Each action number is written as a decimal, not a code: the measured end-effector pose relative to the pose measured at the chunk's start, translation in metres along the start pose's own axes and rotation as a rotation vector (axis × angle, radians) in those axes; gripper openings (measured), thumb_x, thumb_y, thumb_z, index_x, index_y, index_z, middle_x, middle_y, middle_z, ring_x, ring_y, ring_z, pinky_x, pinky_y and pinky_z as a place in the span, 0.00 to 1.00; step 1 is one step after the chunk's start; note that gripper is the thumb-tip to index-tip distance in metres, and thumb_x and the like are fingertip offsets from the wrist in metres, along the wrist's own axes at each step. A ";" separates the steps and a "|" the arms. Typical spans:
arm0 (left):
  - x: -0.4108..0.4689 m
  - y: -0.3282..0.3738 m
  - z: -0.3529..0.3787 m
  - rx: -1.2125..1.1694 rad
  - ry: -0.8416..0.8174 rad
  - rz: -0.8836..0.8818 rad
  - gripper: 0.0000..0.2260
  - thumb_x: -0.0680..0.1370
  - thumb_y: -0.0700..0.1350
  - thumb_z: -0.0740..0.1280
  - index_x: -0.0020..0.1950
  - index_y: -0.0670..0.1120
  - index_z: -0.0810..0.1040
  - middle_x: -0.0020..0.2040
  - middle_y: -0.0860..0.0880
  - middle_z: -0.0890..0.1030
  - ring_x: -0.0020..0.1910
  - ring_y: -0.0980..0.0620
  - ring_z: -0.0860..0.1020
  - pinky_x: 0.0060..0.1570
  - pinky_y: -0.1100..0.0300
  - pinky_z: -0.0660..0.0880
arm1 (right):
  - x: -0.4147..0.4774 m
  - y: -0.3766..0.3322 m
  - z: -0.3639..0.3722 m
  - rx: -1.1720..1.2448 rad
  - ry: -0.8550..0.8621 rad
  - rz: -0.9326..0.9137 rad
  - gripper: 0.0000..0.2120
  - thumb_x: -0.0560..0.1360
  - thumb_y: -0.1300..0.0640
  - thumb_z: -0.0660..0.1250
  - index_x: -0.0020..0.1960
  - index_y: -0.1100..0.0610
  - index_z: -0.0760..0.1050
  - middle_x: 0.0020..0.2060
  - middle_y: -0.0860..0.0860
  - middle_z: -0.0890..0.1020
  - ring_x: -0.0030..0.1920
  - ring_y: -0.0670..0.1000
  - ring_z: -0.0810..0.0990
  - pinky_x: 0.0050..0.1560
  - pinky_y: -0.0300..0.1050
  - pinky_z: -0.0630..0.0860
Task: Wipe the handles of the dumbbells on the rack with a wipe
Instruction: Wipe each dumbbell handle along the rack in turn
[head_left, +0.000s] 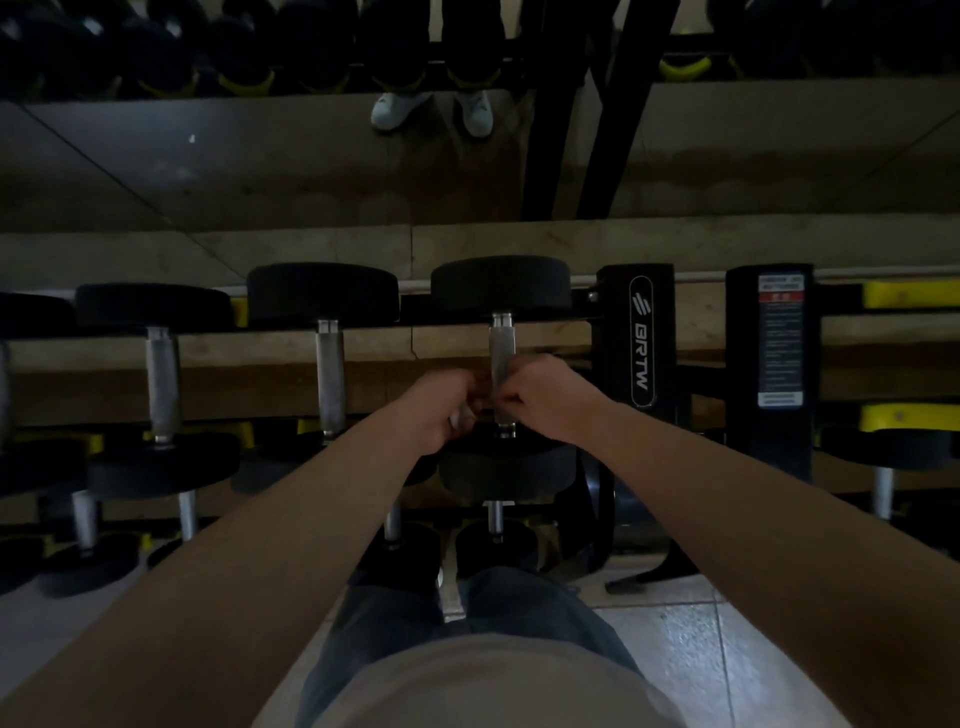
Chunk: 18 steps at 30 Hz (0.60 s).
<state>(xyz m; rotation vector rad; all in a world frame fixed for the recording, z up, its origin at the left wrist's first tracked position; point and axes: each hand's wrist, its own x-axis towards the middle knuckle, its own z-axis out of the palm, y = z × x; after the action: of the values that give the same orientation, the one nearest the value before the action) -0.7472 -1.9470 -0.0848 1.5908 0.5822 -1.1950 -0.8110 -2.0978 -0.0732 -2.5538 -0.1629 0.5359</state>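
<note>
On the rack's top tier lie three black dumbbells with metal handles. Both of my hands are at the rightmost dumbbell handle (501, 358). My left hand (441, 410) is curled, and a small pale wipe (461, 417) shows at its fingers. My right hand (545, 397) is curled too; its fingertips meet the left hand's just in front of the handle's lower half and seem to pinch the same wipe. The middle handle (330, 379) and the left handle (162, 384) are untouched. Most of the wipe is hidden in the dim light.
A black rack upright (641, 338) marked BRTW stands just right of my hands, with a second post (779, 338) beyond it. Smaller dumbbells (496, 519) fill the lower tier. Behind the rack a mirror (311, 166) reflects shoes and dumbbells. A tiled floor (701, 649) is at lower right.
</note>
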 end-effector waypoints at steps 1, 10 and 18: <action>0.001 0.000 -0.001 -0.023 -0.006 0.000 0.10 0.80 0.38 0.58 0.51 0.46 0.79 0.48 0.46 0.81 0.40 0.53 0.76 0.24 0.65 0.66 | 0.005 0.000 -0.003 0.050 0.088 0.051 0.10 0.81 0.56 0.66 0.57 0.53 0.85 0.56 0.53 0.82 0.56 0.53 0.80 0.58 0.45 0.74; -0.007 -0.001 -0.007 -0.045 -0.025 -0.010 0.11 0.79 0.43 0.63 0.59 0.46 0.81 0.52 0.45 0.84 0.31 0.57 0.75 0.24 0.65 0.66 | -0.005 -0.002 0.011 -0.006 -0.006 0.028 0.10 0.80 0.57 0.66 0.56 0.54 0.86 0.55 0.55 0.82 0.57 0.56 0.80 0.60 0.52 0.76; -0.017 0.009 -0.006 -0.073 -0.014 0.005 0.17 0.78 0.34 0.55 0.52 0.46 0.82 0.45 0.47 0.79 0.37 0.54 0.72 0.31 0.63 0.67 | 0.023 -0.006 -0.019 0.120 0.403 0.185 0.08 0.80 0.59 0.67 0.53 0.57 0.85 0.51 0.55 0.84 0.51 0.54 0.82 0.49 0.40 0.71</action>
<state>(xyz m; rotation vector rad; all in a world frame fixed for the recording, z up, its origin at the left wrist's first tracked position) -0.7442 -1.9420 -0.0654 1.5198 0.6062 -1.1678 -0.7825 -2.0968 -0.0633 -2.5118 0.2423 0.0847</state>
